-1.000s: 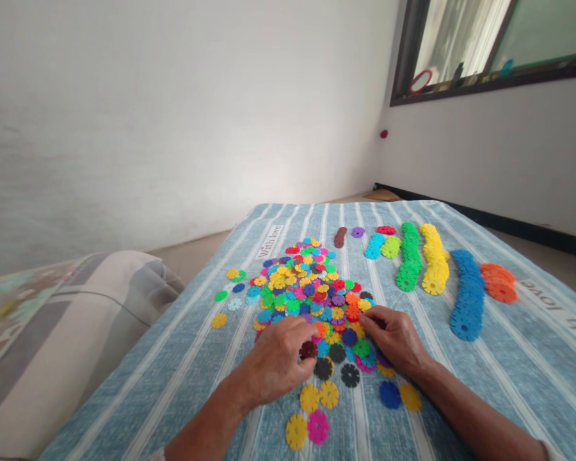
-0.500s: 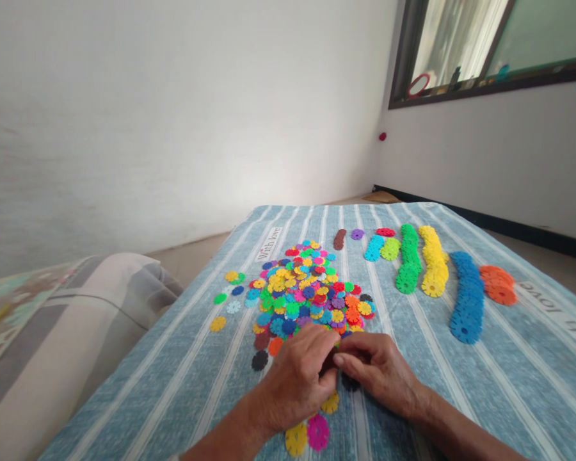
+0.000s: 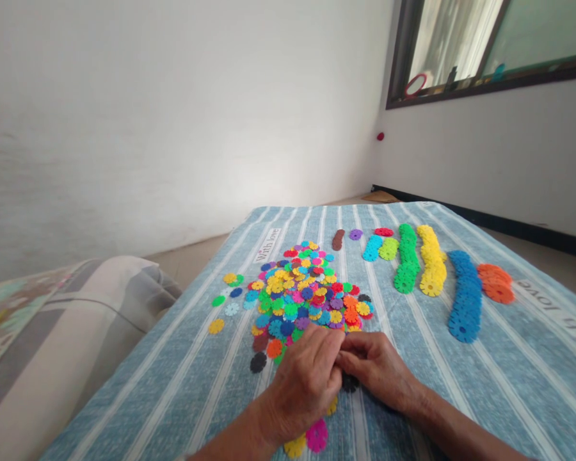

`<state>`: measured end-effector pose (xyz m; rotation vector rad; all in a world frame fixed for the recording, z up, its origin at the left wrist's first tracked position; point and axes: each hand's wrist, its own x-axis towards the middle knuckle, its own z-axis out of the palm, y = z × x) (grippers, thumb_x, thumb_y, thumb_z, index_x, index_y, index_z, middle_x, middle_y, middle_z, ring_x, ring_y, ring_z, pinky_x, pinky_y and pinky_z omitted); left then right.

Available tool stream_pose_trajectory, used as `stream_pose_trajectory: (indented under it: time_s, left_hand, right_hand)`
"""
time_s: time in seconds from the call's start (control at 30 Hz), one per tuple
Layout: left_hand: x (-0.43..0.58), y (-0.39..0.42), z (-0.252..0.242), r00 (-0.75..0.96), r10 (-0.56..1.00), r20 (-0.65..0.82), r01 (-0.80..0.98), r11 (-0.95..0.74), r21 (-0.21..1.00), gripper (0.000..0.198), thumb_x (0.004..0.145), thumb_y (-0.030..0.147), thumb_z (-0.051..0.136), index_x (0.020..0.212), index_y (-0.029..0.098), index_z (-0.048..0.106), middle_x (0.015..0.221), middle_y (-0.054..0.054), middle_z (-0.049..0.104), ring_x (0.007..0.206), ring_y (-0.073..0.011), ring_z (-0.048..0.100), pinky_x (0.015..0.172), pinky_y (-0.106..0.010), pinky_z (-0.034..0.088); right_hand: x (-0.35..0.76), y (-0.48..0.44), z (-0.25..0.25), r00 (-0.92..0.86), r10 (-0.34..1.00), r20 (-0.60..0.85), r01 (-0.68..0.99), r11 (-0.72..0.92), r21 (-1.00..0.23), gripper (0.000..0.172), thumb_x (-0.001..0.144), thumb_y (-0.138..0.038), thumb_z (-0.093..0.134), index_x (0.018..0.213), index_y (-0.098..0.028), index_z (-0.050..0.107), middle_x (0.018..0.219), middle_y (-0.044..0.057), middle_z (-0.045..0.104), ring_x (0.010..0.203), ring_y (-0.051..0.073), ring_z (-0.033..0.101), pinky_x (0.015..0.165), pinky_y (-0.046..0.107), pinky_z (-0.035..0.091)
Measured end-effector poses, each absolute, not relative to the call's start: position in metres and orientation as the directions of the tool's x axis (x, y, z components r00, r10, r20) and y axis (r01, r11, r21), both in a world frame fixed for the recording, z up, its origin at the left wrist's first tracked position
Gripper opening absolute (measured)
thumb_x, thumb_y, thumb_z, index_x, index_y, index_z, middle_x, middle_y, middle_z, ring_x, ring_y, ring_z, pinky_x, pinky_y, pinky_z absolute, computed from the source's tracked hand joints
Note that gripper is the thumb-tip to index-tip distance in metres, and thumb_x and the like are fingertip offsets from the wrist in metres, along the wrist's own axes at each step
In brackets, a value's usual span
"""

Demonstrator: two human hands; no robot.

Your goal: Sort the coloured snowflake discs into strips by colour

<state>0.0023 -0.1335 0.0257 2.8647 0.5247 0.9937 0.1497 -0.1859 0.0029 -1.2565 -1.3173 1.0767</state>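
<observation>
A heap of small coloured plastic snowflake discs (image 3: 307,291) lies on a blue striped cloth (image 3: 509,384). My left hand (image 3: 307,381) and my right hand (image 3: 377,368) meet just in front of the heap, fingers curled and pinched together. What they pinch is hidden between the fingertips. A black disc (image 3: 350,383) peeks out under my right hand. A pink disc (image 3: 317,435) and a yellow disc (image 3: 294,446) lie below my left hand. A loose black disc (image 3: 258,362) and an orange disc (image 3: 274,348) lie to its left.
Sorted rows of discs lie at the right: green (image 3: 406,259), yellow (image 3: 431,259), blue (image 3: 465,294), orange (image 3: 496,283), with short cyan, lime, red, purple and brown groups behind. A grey cushion (image 3: 77,333) sits at the left. White walls and a window (image 3: 489,45) stand behind.
My hands have come together from being apart on the pile's near edge and now pinch at one spot. Several loose discs near them are covered; the camera view shifted slightly.
</observation>
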Motion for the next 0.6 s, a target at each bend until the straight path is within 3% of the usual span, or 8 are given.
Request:
stream_pose_trajectory:
  time_s: [0.13, 0.33, 0.47, 0.6]
  left_hand:
    - [0.007, -0.128, 0.029, 0.711, 0.344, 0.613, 0.278, -0.939, 0.204, 0.033, 0.077, 0.008, 0.049, 0.109, 0.014, 0.053, 0.094, -0.009, 0.064, 0.089, -0.0221, 0.060, 0.079, -0.038, 0.052]
    - [0.021, -0.101, 0.032, 0.756, 0.437, 0.488, 0.370, -0.899, 0.233, 0.035, 0.078, 0.018, 0.061, 0.112, 0.016, 0.056, 0.115, -0.011, 0.060, 0.110, -0.0254, 0.054, 0.096, -0.043, 0.046]
    - [0.032, -0.085, 0.029, 0.824, 0.478, 0.303, 0.432, -0.877, 0.208, 0.048, 0.078, 0.027, 0.066, 0.123, 0.019, 0.053, 0.133, -0.010, 0.052, 0.128, -0.0281, 0.041, 0.104, -0.051, 0.035]
    - [0.031, -0.080, 0.023, 0.819, 0.536, 0.206, 0.510, -0.843, 0.170, 0.049, 0.081, 0.043, 0.062, 0.123, 0.020, 0.054, 0.137, -0.012, 0.049, 0.130, -0.0310, 0.039, 0.104, -0.061, 0.025]
  right_hand:
    - [0.159, -0.181, 0.002, 0.164, 0.983, 0.088, 0.137, 0.065, -0.988, 0.025, 0.076, -0.036, 0.061, 0.063, -0.015, 0.065, 0.055, -0.003, 0.053, 0.051, 0.008, 0.042, 0.047, 0.020, 0.035]
    - [0.193, -0.167, -0.003, 0.456, 0.885, 0.094, 0.195, 0.003, -0.981, 0.035, 0.073, -0.050, 0.061, 0.062, -0.016, 0.062, 0.051, -0.003, 0.051, 0.044, 0.008, 0.039, 0.040, 0.021, 0.029]
    - [0.207, -0.163, -0.007, 0.490, 0.868, 0.082, 0.200, -0.020, -0.980, 0.036, 0.075, -0.051, 0.059, 0.065, -0.017, 0.063, 0.050, -0.003, 0.050, 0.042, 0.009, 0.037, 0.039, 0.022, 0.027]
    - [0.209, -0.163, -0.009, 0.475, 0.877, 0.074, 0.201, -0.026, -0.979, 0.035, 0.073, -0.050, 0.060, 0.067, -0.017, 0.065, 0.051, -0.002, 0.053, 0.042, 0.009, 0.040, 0.039, 0.022, 0.029]
